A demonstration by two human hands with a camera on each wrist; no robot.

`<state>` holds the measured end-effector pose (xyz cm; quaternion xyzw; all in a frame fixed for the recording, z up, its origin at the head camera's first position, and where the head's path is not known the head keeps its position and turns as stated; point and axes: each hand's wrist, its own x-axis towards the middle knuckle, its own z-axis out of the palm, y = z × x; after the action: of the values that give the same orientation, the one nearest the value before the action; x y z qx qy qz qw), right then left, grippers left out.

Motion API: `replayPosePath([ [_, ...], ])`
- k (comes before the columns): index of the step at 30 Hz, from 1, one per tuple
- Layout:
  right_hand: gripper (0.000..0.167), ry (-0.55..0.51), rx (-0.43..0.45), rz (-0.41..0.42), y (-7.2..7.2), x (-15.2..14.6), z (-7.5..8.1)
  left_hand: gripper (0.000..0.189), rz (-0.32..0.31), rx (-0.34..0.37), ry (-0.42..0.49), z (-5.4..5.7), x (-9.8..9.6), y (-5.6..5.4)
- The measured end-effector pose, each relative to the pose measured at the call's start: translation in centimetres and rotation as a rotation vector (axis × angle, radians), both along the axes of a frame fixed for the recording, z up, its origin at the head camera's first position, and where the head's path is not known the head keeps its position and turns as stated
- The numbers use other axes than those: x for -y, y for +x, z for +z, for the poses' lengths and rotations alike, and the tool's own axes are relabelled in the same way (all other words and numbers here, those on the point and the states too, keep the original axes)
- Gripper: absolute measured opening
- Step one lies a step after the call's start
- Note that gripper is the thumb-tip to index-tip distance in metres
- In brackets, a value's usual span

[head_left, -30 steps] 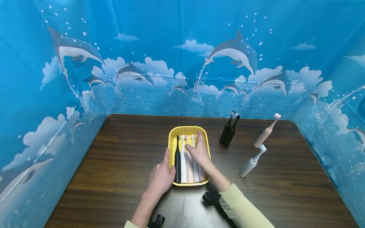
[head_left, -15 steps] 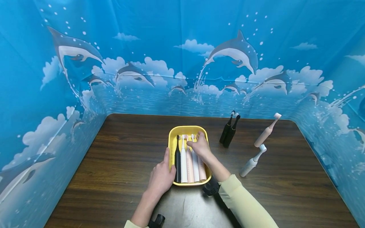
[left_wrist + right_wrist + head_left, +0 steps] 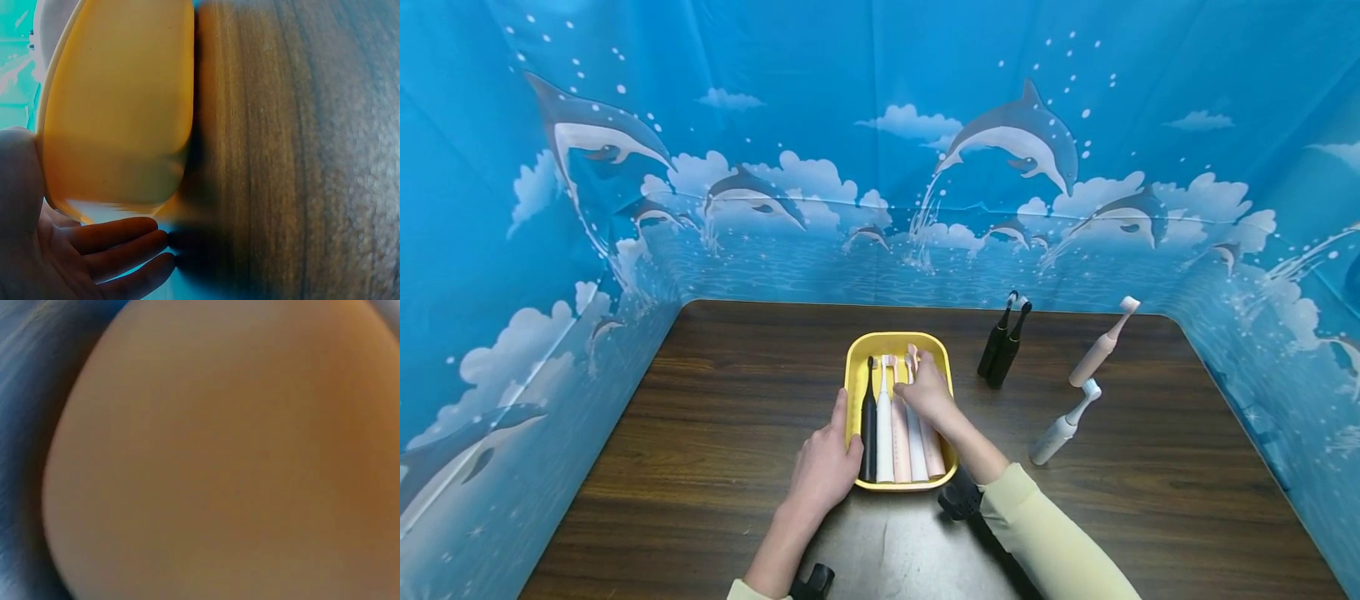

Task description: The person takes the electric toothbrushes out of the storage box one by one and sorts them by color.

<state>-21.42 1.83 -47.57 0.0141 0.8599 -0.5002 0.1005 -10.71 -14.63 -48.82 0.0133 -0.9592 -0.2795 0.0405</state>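
In the head view a yellow tray holds several electric toothbrushes lying side by side: a black toothbrush, a white one, a pink one, a pale one and a pink toothbrush at the right. My left hand grips the tray's left side, thumb over the rim, fingers outside; the left wrist view shows these fingers below the tray wall. Over the tray's right half, my right hand pinches the rightmost pink toothbrush near its neck, its brush head showing beyond the fingers. A blurred tray wall fills the right wrist view.
Right of the tray, two black toothbrushes stand close together. Farther right stand a pink toothbrush and a grey-white toothbrush. A dolphin-print curtain borders the dark wooden table at the back and sides.
My right hand's fingers have closed on the rightmost pink toothbrush, and its brush head now shows beyond them, leaning left. The left hand stays on the tray.
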Motion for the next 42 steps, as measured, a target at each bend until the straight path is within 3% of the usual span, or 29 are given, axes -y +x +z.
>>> replayPosePath([
  [9, 0.064, 0.187, -0.158, 0.098, 1.2, -0.1, 0.6, 0.071, -0.010, -0.012, -0.017, 0.2, -0.1, 0.0],
  [13, 0.050, 0.240, -0.159, 0.173, 1.6, -0.5, 1.3, 0.071, -0.004, 0.006, -0.016, 0.2, -0.1, -0.1],
  [18, 0.026, 0.233, -0.133, 0.294, 2.3, -1.5, 2.3, 0.072, 0.000, 0.016, -0.014, 0.2, -0.2, 0.0],
  [22, 0.028, 0.238, -0.103, 0.353, 2.9, -2.2, 2.8, 0.071, 0.001, -0.008, -0.026, 0.1, -0.1, 0.1],
  [27, 0.034, 0.236, -0.104, 0.374, 3.8, -3.1, 3.2, 0.070, 0.002, -0.013, -0.028, 0.0, -0.2, 0.1],
  [34, 0.036, 0.146, -0.131, 0.358, 4.9, -4.5, 4.0, 0.071, 0.001, 0.005, -0.017, 0.1, -0.2, 0.2],
  [42, 0.038, 0.032, -0.270, 0.312, 5.7, -6.8, 5.8, 0.071, 0.009, 0.009, -0.018, 0.0, -0.2, 0.1],
])
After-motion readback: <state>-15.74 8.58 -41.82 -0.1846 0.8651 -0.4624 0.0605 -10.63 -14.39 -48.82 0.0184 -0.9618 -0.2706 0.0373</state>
